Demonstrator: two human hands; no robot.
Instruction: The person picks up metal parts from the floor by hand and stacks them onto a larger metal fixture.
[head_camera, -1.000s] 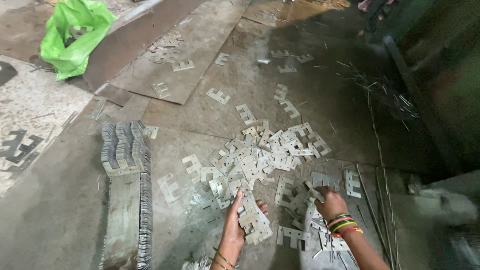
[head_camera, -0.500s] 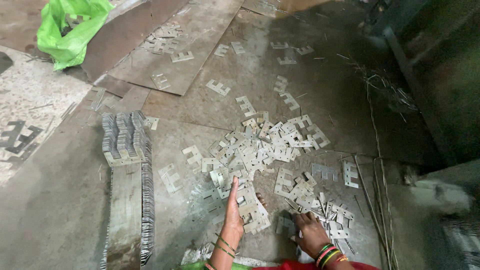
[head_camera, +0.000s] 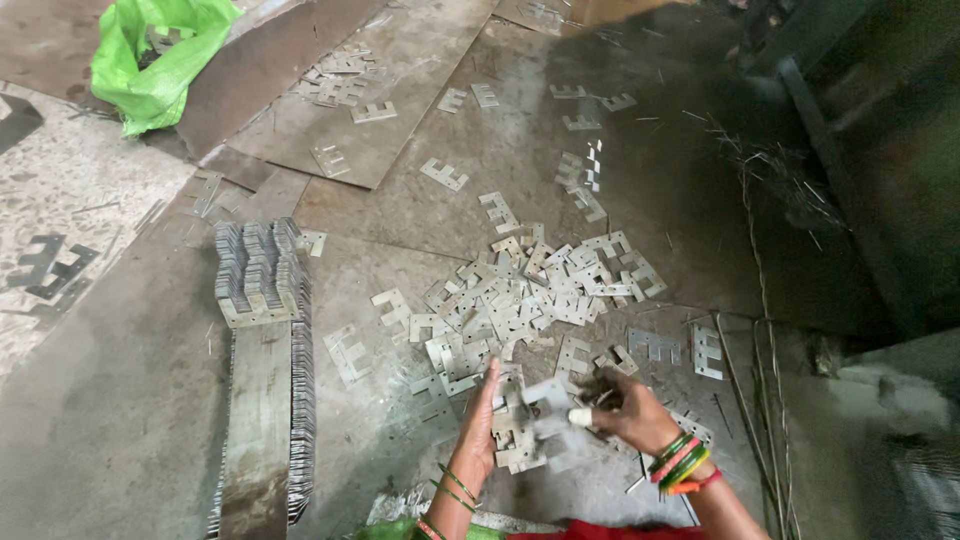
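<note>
1. Only container I see: a green plastic bag (head_camera: 150, 60) at the far-left corner of the floor (head_camera: 120, 430), mouth open. A few pale flat pieces show inside; can't tell what kind.
2. Work items are thin, flat, E-shaped metal plates (head_camera: 530, 290), dull grey-silver, each with three prongs. They lie loose in a heap mid-floor, overlapping at all angles, just ahead of both hands.
3. Scattered singles trail off toward the far edge across big rusty metal sheets (head_camera: 400, 70) laid on the floor.
4. Neat stack of the same plates (head_camera: 258, 272) stands on edge, left of the heap, at the far end of a long metal strip (head_camera: 258, 420) running to the near edge. More plates are packed in a row along that strip's side.
5. Left hand (head_camera: 480, 425): flat, fingers straight and together, pressed edge-on against a small batch of plates (head_camera: 520, 440) at the near side of the heap. Thin bangles on that wrist.
6. Right hand (head_camera: 625, 405): fingers curled and closed on a blurred plate (head_camera: 548, 395) held just above the batch; a white wrap is on one fingertip. Coloured bangles (head_camera: 680, 462) on the wrist.
7. The two hands are close, with the batch between them.
8. Thin wire scraps (head_camera: 765, 170) lie along the right edge of the floor. Left edge shows speckled stone flooring.
</note>
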